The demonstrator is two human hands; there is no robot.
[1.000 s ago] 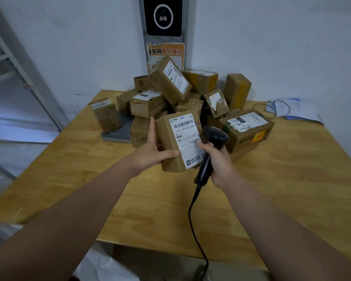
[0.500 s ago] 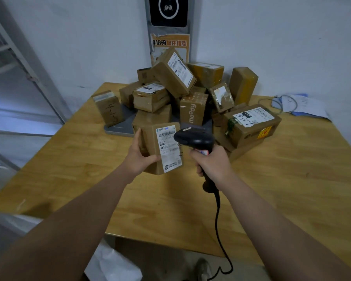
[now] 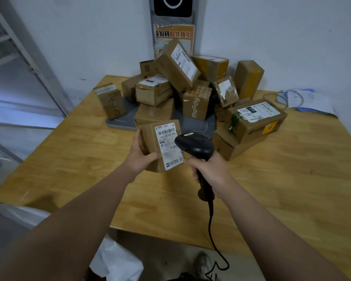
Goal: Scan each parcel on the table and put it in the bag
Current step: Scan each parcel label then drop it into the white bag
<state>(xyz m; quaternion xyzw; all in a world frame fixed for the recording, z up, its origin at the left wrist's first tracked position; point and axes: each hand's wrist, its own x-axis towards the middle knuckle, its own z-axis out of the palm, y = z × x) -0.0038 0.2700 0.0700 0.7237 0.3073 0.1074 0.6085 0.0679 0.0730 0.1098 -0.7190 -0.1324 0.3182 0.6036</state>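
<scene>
Two bare hands up over a wooden table [image 3: 292, 189], close to its near edge. Gripping a small cardboard parcel [image 3: 150, 138] with the left hand [image 3: 140, 157]: thumb across the lower front, fingers round the back, parcel upright and lifted clear of the tabletop, white label [image 3: 168, 146] with barcodes facing the camera. Curled tight round the handle of a black scanner [image 3: 195, 146] with the right hand [image 3: 210, 171]; scanner's head level with the label and just beside the parcel's right edge, overlapping it in view. Touching or apart, cannot tell. Black cable [image 3: 210, 224] dropping from the handle past the table edge to loose loops on the floor, beside a grey shoe [image 3: 203, 264].

Beyond the held parcel, a heap [image 3: 176, 63] of brown boxes stacked at the back of the table against the wall, several tilted, partly resting on a flat grey platform [image 3: 120, 122]. At the heap's left edge, an upright box [image 3: 110, 101] with handwritten digits down its side; in the middle, a printed box [image 3: 197, 104] reading "moody"; at the right, a broad box [image 3: 255, 122] with a labelled top, lying on another flat one. Loose papers [image 3: 310, 100] at the table's far right corner.

Low in view, below the near table edge, a white bag [image 3: 114, 260] on the floor. On the wall above the heap, an orange poster [image 3: 173, 39] under a black device [image 3: 172, 5]. Off to the left, a pale metal rack [image 3: 0, 47].
</scene>
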